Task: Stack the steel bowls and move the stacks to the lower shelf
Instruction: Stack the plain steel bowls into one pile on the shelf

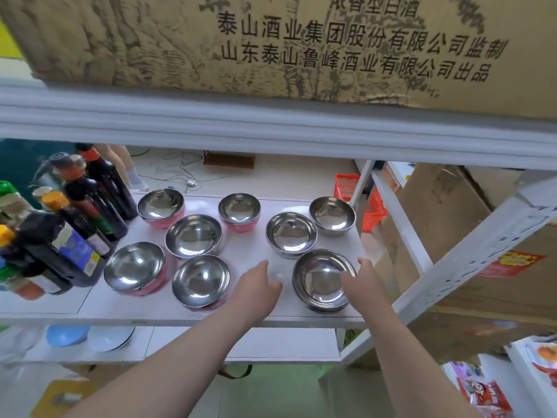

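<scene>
Both bare forearms reach forward, left hand (258, 286) and right hand (363, 282) loosely open, apart.

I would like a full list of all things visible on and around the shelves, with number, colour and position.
steel bowls: eight, silver, four with pink outsides, middle shelf
front right bowl: looks like a nested stack
sauce bottles: several, dark, middle shelf left
cardboard box: one, tan, printed, top shelf
plates: two, blue and white, lower shelf left
basket: red, behind the shelf
left hand: open, between the two front bowls
right hand: at the front right bowl's rim, grip unclear
</scene>
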